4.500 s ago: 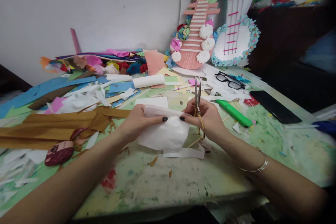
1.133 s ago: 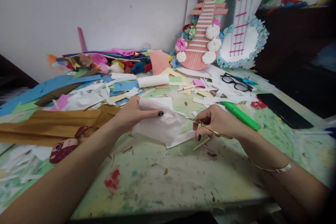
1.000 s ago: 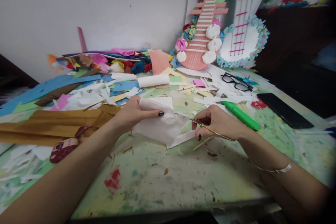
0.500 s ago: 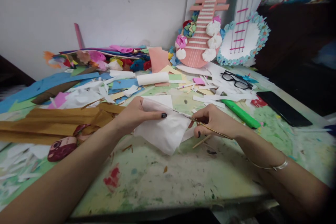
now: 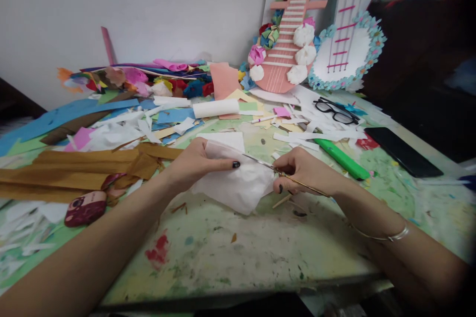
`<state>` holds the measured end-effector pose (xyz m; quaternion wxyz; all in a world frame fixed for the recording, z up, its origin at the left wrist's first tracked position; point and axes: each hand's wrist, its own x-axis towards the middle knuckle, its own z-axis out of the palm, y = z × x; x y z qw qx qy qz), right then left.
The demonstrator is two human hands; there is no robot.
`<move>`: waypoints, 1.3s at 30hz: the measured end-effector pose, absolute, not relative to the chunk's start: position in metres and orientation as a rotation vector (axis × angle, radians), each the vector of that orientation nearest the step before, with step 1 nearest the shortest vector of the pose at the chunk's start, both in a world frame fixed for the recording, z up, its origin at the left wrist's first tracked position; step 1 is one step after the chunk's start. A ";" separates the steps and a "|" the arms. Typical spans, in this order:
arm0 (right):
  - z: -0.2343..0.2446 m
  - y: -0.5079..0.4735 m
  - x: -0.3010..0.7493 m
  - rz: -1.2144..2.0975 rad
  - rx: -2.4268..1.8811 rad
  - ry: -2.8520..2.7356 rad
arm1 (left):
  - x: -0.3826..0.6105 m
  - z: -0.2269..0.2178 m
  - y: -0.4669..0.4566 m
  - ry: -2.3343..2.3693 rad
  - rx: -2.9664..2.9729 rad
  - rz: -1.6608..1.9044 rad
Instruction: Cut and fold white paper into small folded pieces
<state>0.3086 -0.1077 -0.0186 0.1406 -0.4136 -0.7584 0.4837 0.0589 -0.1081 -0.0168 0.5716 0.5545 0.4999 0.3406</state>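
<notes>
My left hand pinches a sheet of thin white paper between thumb and fingers, and the sheet hangs down over the table. Gold-handled scissors sit in my right hand, with the blades pointing left along the paper's upper edge near my left thumb. How far the blades are apart I cannot tell. Behind my left hand another piece of white paper lies flat. Below the scissors a thin wooden stick rests on the table.
Brown crepe paper and a dark red case lie to the left. At the right are a green wrapped tube, a black phone and glasses. Paper-decorated lute shapes lean on the wall behind paper scraps.
The scissors' blades show more of their length along the paper. My left hand and the sheet have shifted slightly right, and the view has tilted a little.
</notes>
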 end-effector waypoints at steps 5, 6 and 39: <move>-0.016 -0.109 0.307 1.437 -1.239 -2.154 | 0.059 -0.017 -0.108 1.159 1.296 0.806; -0.015 -0.110 0.307 1.434 -1.246 -2.152 | 0.059 -0.017 -0.108 1.159 1.295 0.804; -0.021 -0.113 0.303 1.446 -1.188 -2.154 | 0.065 -0.021 -0.114 1.113 1.246 0.739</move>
